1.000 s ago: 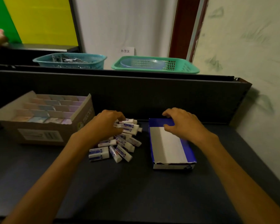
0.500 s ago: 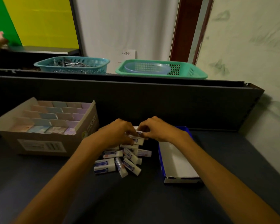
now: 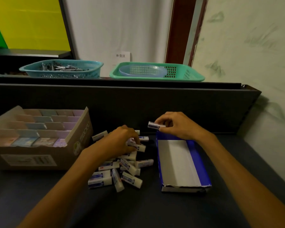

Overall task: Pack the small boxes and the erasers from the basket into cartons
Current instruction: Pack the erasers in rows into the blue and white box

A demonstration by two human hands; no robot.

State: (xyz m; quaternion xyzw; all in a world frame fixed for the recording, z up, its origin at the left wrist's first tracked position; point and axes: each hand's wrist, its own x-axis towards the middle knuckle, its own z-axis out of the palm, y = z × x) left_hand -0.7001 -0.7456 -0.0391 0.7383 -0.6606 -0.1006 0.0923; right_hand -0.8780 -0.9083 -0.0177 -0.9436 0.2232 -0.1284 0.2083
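Note:
A pile of several white erasers with blue sleeves [image 3: 120, 171] lies on the dark table. My left hand [image 3: 120, 142] rests on the far part of the pile, its fingers closed around an eraser [image 3: 137, 146]. My right hand [image 3: 178, 125] pinches a single eraser [image 3: 153, 125] above the far end of the open blue-and-white carton [image 3: 202, 170], whose inside shows nothing in it. A brown cardboard carton [image 3: 72, 145] on the left holds rows of small pastel boxes.
A dark partition [image 3: 155, 99] runs behind the table. On the ledge above stand a teal basket [image 3: 62, 69] with metal items and a green basket [image 3: 184, 74] holding a clear bowl. A wall closes the right side.
My right hand has lifted an eraser out of the pile and carried it right, over the blue carton's far end. My left hand stayed on the pile.

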